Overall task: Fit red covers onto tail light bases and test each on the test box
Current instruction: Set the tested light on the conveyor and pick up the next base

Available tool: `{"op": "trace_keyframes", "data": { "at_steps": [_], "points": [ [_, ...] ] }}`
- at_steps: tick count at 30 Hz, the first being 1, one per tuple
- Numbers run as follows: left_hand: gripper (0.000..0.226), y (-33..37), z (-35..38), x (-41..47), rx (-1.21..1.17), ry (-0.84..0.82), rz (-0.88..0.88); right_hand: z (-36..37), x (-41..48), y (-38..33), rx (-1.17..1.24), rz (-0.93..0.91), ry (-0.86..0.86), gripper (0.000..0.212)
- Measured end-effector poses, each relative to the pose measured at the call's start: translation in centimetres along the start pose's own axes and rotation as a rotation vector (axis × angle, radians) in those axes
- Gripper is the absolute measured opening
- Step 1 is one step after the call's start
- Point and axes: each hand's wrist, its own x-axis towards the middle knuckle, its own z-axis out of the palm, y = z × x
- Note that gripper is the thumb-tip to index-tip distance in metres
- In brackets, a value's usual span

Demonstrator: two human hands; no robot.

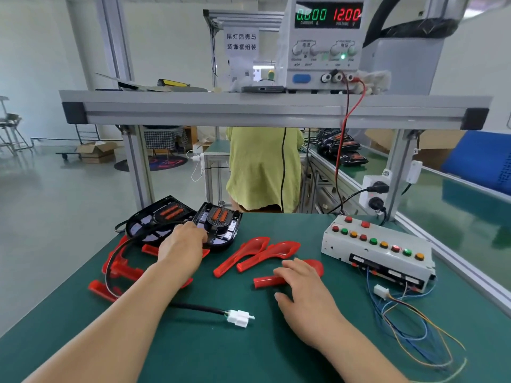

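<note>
In the head view, a desk (193, 341) covered with a dull green mat is seen. The left hand (182, 244) is laid on a tail light base (224, 234) of glossy black plastic at the far side of the desk, and its fingers are curled over the near edge of this base. A second base (160, 217), of the same rounded shape with orange strips inside, is lying just beside it on the left.

The right hand (301, 283) is spread with relaxed fingers on a red cover (265, 281), a translucent piece with a long stem and a spoon-like end. The thumb lies apart and nothing is clamped. Two more covers (249, 251) are lying between the hands, and other covers (121, 272) are piled under the left forearm.

The test box (387, 261), a grey-white case with round coloured buttons, is standing on the right, well apart from the base. A white connector (240, 317) on a black cable (199, 309) is lying nearer the front.
</note>
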Motion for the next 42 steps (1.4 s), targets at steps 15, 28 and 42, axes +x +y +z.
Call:
{"op": "trace_keyframes", "data": {
  "at_steps": [15, 28, 42],
  "points": [
    [0.006, 0.1, -0.1, 0.6, 0.062, 0.175, 0.19, -0.4, -0.2, -0.7, 0.05, -0.026, 0.043, 0.037],
    [0.038, -0.5, 1.2, 1.7, 0.361, 0.079, 0.259, -0.5, -0.4, -0.9, 0.071, -0.023, 0.023, 0.031],
    [0.028, 5.1, -3.4, -6.2, 0.06, 0.376, 0.414, -1.1, -1.1, -2.5, 0.4, 0.128, 0.083, 0.04]
  ]
}}
